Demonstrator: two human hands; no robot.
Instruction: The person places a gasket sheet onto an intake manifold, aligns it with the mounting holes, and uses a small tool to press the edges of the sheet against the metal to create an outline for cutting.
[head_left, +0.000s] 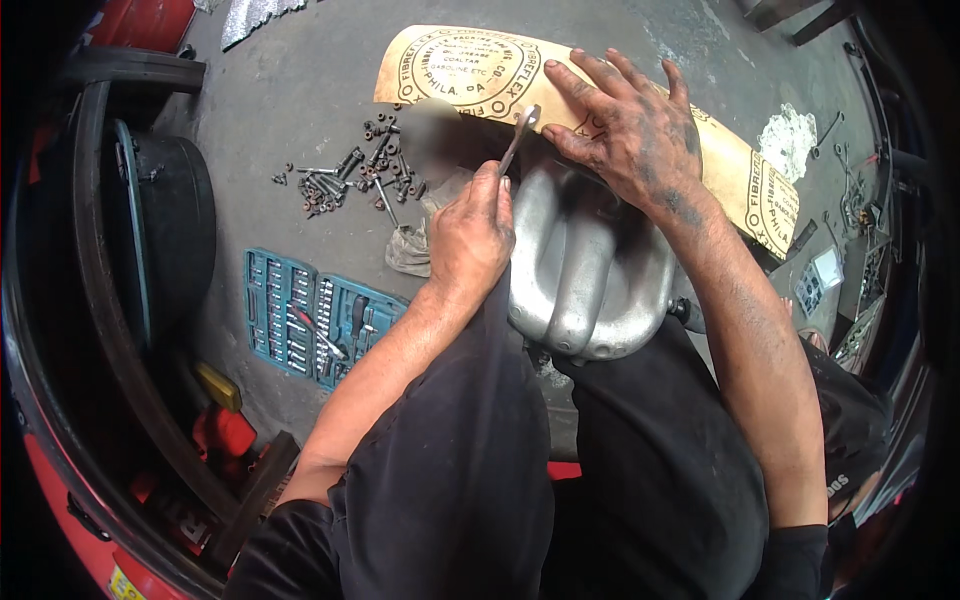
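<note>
The left hand (472, 232) is clenching a wrench (519, 138), its shaft slanting away and slightly right, head reaching over the tan gasket sheet (450, 75) just beyond the grip. The sheet is stretching far-left to near-right, the right hand (640, 145) splaying open, palm down, upon it.

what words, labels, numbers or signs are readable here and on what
Wording is left uncopied; only its place is given.
Tan sheet: black lettering, partly in ringed emblems, readable.
Black garment, right: a few small pale letters.
Dark item, lower left: pale lettering, partly hidden.
Yellow label, lower left: too blurred to read.
</note>
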